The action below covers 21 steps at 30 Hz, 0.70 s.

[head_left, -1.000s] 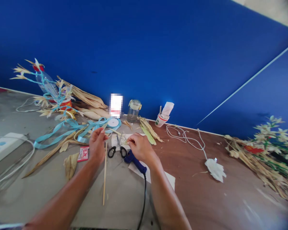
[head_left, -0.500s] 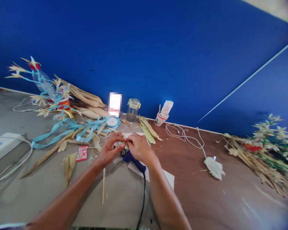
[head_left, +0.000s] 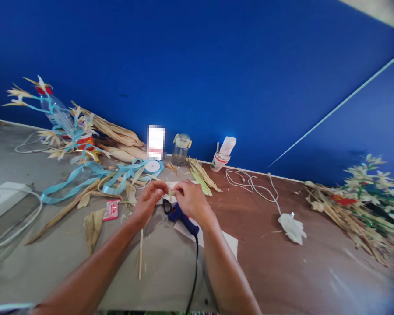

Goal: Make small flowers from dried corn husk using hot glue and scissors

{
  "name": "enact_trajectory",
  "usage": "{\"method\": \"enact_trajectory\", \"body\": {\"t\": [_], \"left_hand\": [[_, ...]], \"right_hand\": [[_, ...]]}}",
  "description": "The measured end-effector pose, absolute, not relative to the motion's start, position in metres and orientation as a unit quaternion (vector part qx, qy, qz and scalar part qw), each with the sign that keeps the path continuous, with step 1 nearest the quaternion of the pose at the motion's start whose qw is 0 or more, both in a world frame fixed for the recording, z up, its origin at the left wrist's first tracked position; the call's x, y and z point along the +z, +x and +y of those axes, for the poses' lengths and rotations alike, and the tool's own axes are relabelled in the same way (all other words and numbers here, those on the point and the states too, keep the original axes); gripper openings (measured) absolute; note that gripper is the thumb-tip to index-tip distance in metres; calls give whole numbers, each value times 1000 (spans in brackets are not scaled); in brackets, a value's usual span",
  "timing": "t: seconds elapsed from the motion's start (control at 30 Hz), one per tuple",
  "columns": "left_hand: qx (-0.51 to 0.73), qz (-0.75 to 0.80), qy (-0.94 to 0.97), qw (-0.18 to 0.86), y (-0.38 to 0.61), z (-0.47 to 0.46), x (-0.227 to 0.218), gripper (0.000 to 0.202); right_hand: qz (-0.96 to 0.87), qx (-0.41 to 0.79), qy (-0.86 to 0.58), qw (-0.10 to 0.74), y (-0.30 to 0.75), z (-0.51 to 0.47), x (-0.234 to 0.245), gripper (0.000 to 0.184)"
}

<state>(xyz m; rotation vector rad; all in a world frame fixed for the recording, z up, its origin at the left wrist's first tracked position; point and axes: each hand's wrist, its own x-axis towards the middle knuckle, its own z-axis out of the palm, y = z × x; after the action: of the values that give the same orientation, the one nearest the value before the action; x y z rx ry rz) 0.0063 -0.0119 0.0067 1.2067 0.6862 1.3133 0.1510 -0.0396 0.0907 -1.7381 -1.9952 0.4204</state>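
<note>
My left hand and my right hand meet over the table's middle, fingertips pinched together on a small pale scrap of dried husk. Just under them lie black-handled scissors and a blue glue gun on white paper, its black cord running toward me. A thin wooden stick lies below my left wrist.
Light blue ribbon and dried husks spread at left, with a ribbon spool, a glass jar and a paper cup by the blue wall. A white cable, a white power strip and husk flowers lie at the sides.
My left hand came in from the left, off the stick, to meet my right hand. Both now pinch the small husk piece and have risen slightly.
</note>
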Motion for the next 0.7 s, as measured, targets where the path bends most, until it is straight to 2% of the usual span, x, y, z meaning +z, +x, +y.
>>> {"method": "enact_trajectory", "body": {"t": [0.23,0.4,0.7], "left_hand": [[488,282,478,674,9,-15,19,27],[483,270,487,676,11,-16,19,29],[486,286,494,662,7,-13,15,18]], "right_hand": [[-738,167,-608,239,150,-41,90,17],[-738,167,-609,237,151,-41,90,16],[-753,150,-594,241,149,-43,93,17]]}}
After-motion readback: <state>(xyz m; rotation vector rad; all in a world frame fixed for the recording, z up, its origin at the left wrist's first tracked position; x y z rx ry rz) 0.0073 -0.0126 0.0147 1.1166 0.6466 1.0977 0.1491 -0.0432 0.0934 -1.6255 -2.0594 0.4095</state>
